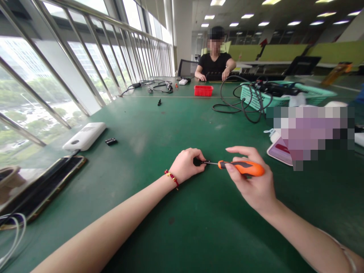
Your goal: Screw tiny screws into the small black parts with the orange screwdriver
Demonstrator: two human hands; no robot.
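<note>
While the left hand (186, 165) pinches a small black piece (196, 162) between thumb and fingers, the right hand (253, 185) is closed around the orange-and-black handle of a screwdriver (247, 168), its index finger lifted off the grip. The hands are apart, bridged by the metal shaft, which lies nearly level and points left with its end at the piece.

Progress: the tool appears to be in position, and the work on the piece is judged unfinished, as neither item is set down. Whether any screw has been turned cannot be determined; tip contact is hidden by fingers.

Condition of the piece: dark, compact, mostly covered by the left hand just above the green surface (142, 212). Its form and any damage cannot be assessed.

Left of the hands lies a small black block (111, 141) with pale markings, near a white box-shaped device (85, 136). Another small black part (159, 102) lies farther out, beyond which stands a red plastic tray (203, 91). To the right, a looped black cable (227, 110) trails from a teal perforated basket (280, 101). A co-worker (215, 62) sits at the far end.
</note>
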